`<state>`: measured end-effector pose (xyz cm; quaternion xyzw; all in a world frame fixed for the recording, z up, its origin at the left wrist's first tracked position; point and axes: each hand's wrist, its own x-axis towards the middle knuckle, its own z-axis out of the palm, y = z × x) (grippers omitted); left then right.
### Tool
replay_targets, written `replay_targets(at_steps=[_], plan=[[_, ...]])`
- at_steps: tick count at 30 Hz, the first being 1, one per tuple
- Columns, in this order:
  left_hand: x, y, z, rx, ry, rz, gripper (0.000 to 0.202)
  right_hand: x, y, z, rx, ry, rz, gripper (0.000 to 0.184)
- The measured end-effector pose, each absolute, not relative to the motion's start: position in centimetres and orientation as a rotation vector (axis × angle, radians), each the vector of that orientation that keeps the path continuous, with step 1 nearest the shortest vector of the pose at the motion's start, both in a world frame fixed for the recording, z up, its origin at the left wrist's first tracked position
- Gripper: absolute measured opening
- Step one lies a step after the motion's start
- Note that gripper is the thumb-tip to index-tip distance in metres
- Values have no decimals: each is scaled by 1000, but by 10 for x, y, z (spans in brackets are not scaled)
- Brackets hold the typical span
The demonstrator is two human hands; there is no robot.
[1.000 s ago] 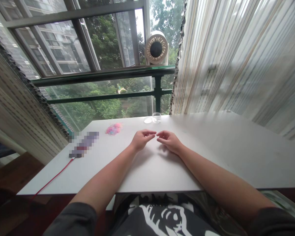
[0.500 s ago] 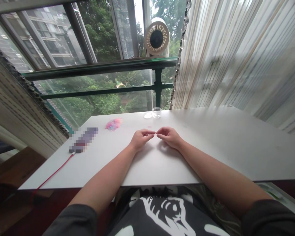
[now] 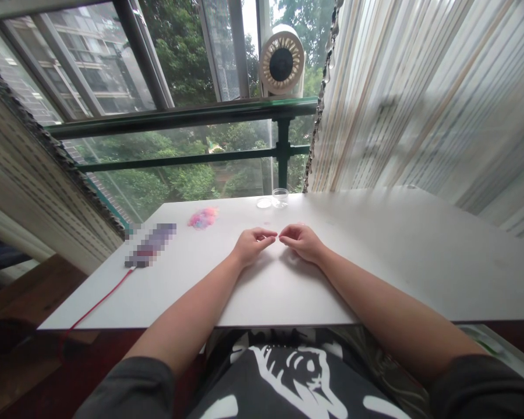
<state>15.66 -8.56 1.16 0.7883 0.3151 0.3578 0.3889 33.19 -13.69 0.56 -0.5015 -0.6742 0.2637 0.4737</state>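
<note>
Just above the middle of the white table (image 3: 253,302), my left hand (image 3: 252,245) and my right hand (image 3: 303,243) face each other with a narrow gap between the fingertips. Thumb and fingers are drawn together in a pinch on both hands. Anything between them is too small to make out. A faint pink speck (image 3: 266,223) lies on the table beyond my left fingers. Farther back stand a clear round tub (image 3: 280,198) and, beside it, a clear flat lid (image 3: 264,202). To the left is a loose pile of small pink, orange and blue pieces (image 3: 203,218).
A blurred-out phone-like device (image 3: 151,247) lies at the left, its red cable (image 3: 102,301) running over the table's front edge. A white fan (image 3: 282,64) stands by the green railing (image 3: 192,119) at the window. Curtains (image 3: 402,105) hang on both sides.
My hands stay almost in the same pose, fingertips close together. The view has shifted slightly; nothing on the table has visibly moved.
</note>
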Motion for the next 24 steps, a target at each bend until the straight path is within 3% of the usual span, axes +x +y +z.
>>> replay_targets(at_steps=[9, 24], plan=[[114, -43, 23, 1722, 1171, 1340, 39, 330, -91, 10, -1645, -1709, 287, 14], [108, -32, 11, 1669, 1249, 1306, 34, 309, -55, 2, -1903, -1795, 25, 19]])
